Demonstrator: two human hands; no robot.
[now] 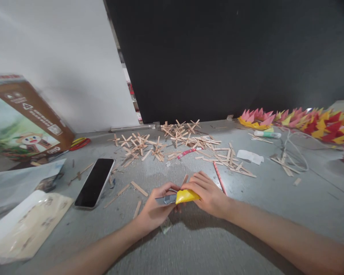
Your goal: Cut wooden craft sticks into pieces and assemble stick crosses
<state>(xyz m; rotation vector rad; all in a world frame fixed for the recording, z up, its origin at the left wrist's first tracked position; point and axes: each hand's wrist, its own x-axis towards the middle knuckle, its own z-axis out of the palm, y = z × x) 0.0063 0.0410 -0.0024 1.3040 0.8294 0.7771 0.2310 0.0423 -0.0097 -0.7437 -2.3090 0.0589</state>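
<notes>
Both hands meet low in the middle over the grey table (pixel 246 236). My right hand (pixel 208 194) is closed on the yellow handle of a utility knife (pixel 186 196). My left hand (pixel 156 208) pinches the knife's grey blade end. A thin wooden stick pokes out behind the fingers. Loose wooden sticks (pixel 139 188) lie just left of the hands, and a pile of sticks glued into crosses (pixel 172 141) spreads behind them.
A black phone (pixel 94 182) lies left of the hands, with plastic packets (pixel 25 225) and a tilted cardboard box (pixel 25 118) further left. Paper flowers (pixel 304 122), a glue stick (pixel 267 134) and a white cable (pixel 296 152) sit at the right. A dark panel stands behind.
</notes>
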